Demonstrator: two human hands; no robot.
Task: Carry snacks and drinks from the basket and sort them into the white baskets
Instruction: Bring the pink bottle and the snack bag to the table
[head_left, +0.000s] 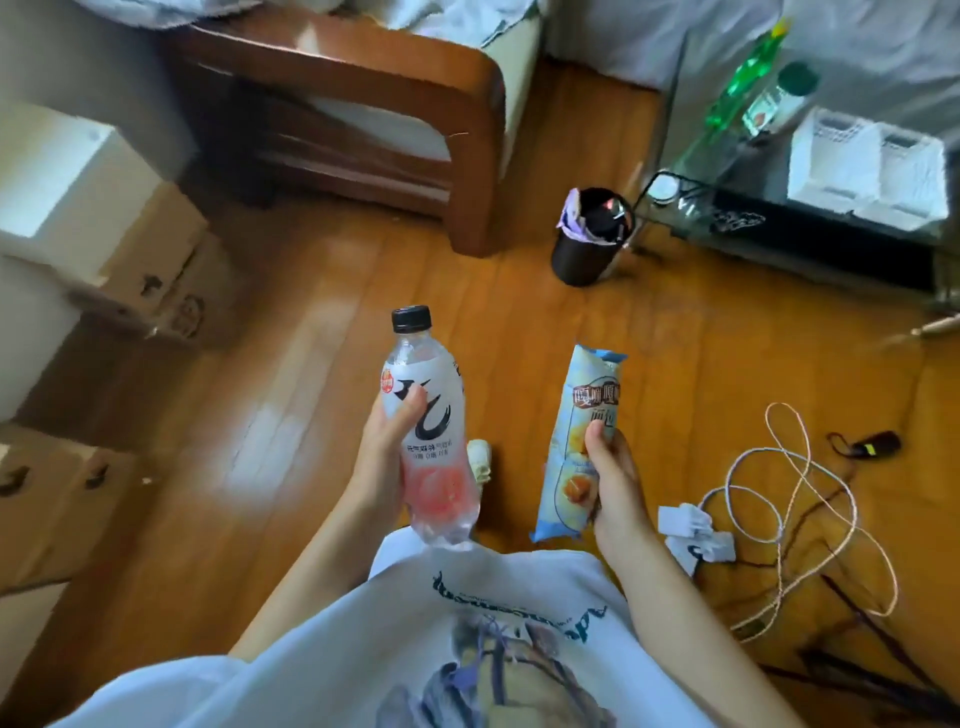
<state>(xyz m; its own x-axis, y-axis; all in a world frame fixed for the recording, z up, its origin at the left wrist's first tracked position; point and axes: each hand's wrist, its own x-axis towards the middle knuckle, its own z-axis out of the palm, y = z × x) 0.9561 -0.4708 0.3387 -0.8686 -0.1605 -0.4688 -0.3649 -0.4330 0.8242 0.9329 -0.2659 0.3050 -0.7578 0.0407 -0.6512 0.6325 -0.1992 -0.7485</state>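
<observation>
Around bottle (426, 415), curled fingers (410, 402)

floor: orange-brown wooden plank floor (519, 322) | on it: black round waste bin (584, 254), tangled white cable (795, 499), brown cardboard boxes (156, 280) | glass bench (727, 156): two white slatted plastic baskets (867, 166)

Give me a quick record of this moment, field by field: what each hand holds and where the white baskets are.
left hand: grips a drink bottle with a black cap, upright
right hand: holds a light blue snack packet
white baskets: two side by side on the glass table, far right
also on table: green bottle
floor: black bin, tangled cables
</observation>
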